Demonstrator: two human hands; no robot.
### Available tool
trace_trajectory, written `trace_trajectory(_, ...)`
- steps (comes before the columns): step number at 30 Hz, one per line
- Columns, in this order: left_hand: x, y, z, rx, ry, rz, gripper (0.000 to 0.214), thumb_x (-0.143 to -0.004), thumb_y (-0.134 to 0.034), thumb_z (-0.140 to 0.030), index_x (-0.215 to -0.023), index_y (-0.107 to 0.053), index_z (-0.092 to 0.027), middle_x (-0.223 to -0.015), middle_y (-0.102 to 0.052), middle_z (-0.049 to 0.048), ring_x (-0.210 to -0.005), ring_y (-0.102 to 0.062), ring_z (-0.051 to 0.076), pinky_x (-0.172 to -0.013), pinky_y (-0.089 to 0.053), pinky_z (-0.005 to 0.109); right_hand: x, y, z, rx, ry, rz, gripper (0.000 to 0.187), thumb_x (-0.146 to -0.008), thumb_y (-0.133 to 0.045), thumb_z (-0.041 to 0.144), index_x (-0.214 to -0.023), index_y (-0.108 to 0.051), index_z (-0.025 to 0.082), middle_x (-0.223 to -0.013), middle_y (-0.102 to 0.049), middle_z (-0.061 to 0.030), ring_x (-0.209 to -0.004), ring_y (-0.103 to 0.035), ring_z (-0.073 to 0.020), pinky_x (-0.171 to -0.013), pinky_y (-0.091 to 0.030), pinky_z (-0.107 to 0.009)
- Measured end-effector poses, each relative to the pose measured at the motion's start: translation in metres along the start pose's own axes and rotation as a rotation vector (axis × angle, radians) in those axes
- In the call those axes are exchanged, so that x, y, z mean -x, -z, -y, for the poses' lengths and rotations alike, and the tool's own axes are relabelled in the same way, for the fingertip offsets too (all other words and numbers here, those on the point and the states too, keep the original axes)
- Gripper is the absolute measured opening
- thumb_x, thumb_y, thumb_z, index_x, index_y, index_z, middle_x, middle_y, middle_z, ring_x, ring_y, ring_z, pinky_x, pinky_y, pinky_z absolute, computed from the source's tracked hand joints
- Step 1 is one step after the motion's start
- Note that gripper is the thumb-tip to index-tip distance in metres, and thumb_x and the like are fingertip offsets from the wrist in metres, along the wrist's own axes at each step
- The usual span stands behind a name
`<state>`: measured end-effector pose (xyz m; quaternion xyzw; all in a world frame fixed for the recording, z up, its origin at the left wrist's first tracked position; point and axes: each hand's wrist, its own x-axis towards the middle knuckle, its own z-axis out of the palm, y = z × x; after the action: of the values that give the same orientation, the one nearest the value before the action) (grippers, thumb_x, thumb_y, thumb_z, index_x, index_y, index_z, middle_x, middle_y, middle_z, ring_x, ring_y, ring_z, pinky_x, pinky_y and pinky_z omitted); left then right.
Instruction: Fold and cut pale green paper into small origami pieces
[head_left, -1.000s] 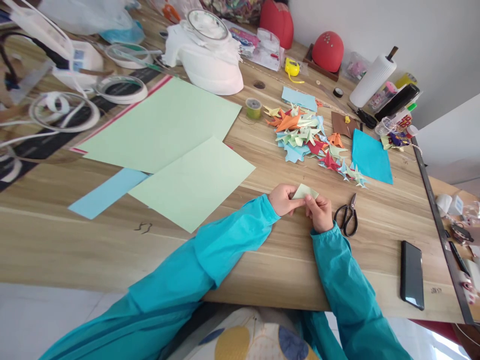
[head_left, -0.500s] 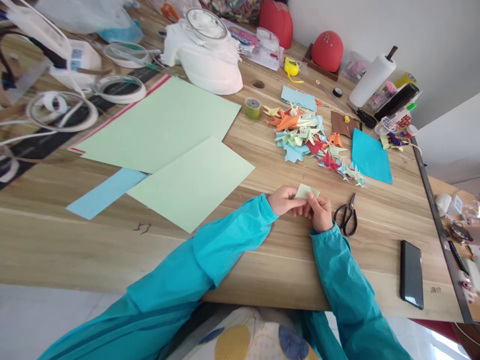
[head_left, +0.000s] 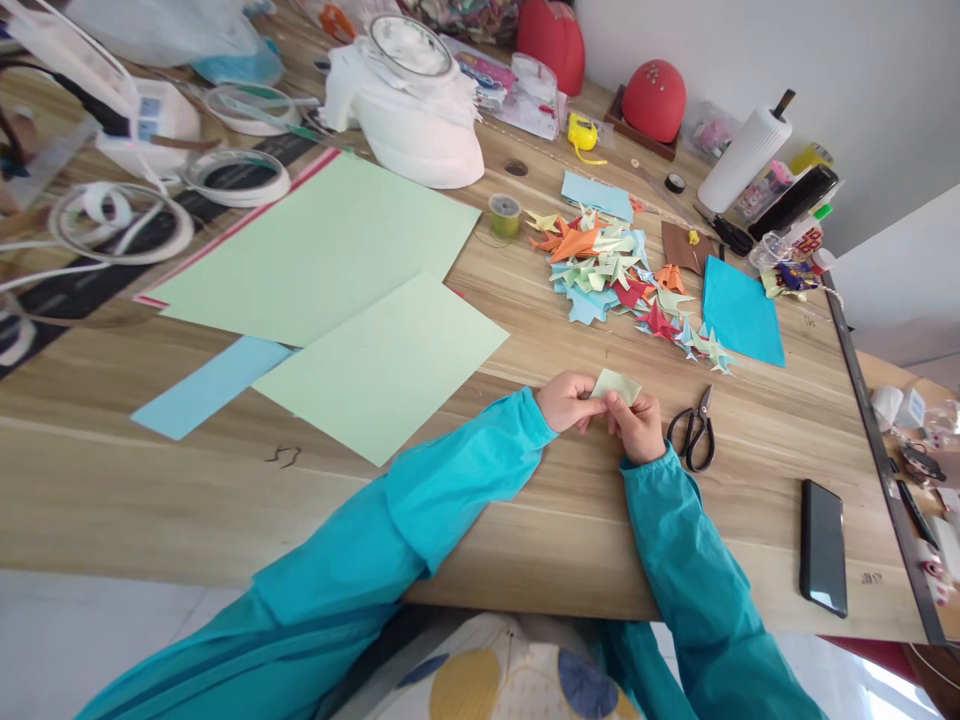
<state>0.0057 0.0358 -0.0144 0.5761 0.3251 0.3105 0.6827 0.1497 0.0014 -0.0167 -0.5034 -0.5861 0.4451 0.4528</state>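
Note:
Both my hands meet just above the wooden table [head_left: 525, 520] near its front edge, pinching one small folded piece of pale green paper [head_left: 616, 384]. My left hand [head_left: 571, 400] grips its left side with curled fingers. My right hand [head_left: 639, 424] grips its right side from below. Both arms wear teal sleeves. Black scissors [head_left: 694, 436] lie just right of my right hand. A pile of folded coloured paper shapes [head_left: 616, 272] lies beyond my hands.
Two large pale green sheets [head_left: 352, 290] and a light blue strip [head_left: 210, 386] lie to the left. A teal sheet [head_left: 741, 312] lies at the right, a black phone [head_left: 822, 546] near the front right edge. Tape rolls, a white appliance [head_left: 409, 110] and red objects crowd the back.
The small green paper has shifted slightly in my fingers; my hands stay in nearly the same place.

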Motion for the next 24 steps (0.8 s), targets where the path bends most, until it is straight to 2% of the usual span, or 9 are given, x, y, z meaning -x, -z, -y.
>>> trace_trajectory(9, 0.0029, -0.0019, -0.0045, -0.1, 0.0, -0.089, 0.039, -0.072, -0.059, -0.038, -0.043, -0.048, -0.014, -0.033, -0.047, -0.0024, -0.032, -0.042, 0.006, -0.038, -0.03, 0.019, -0.0002, -0.0015, -0.0034, -0.028, -0.063, -0.086, 0.052, -0.078, -0.055, 0.05, -0.037, -0.047, 0.018, -0.031, -0.04, 0.0038, -0.031, -0.031, -0.006, -0.036, -0.023, -0.023)
trace_trajectory(17, 0.0035, -0.0008, -0.0069, -0.075, -0.013, -0.051, 0.04, -0.07, -0.062, -0.036, -0.041, -0.046, -0.015, -0.033, -0.047, -0.0023, -0.032, -0.039, 0.005, -0.037, -0.027, 0.019, 0.0006, -0.0021, -0.0049, -0.129, -0.129, -0.088, 0.061, -0.084, -0.044, 0.053, -0.035, -0.052, 0.017, -0.028, -0.038, 0.0023, -0.028, -0.032, -0.0063, -0.035, -0.017, -0.024)
trace_trajectory(24, 0.0018, -0.0008, -0.0062, -0.04, -0.018, -0.068, 0.044, -0.07, -0.062, -0.044, -0.042, -0.045, -0.015, -0.033, -0.046, -0.003, -0.032, -0.039, 0.005, -0.037, -0.027, 0.019, -0.0003, -0.0026, -0.0043, -0.102, -0.163, -0.123, 0.062, -0.083, -0.042, 0.056, -0.035, -0.052, 0.017, -0.027, -0.036, 0.0024, -0.028, -0.031, -0.0065, -0.034, -0.019, -0.024)
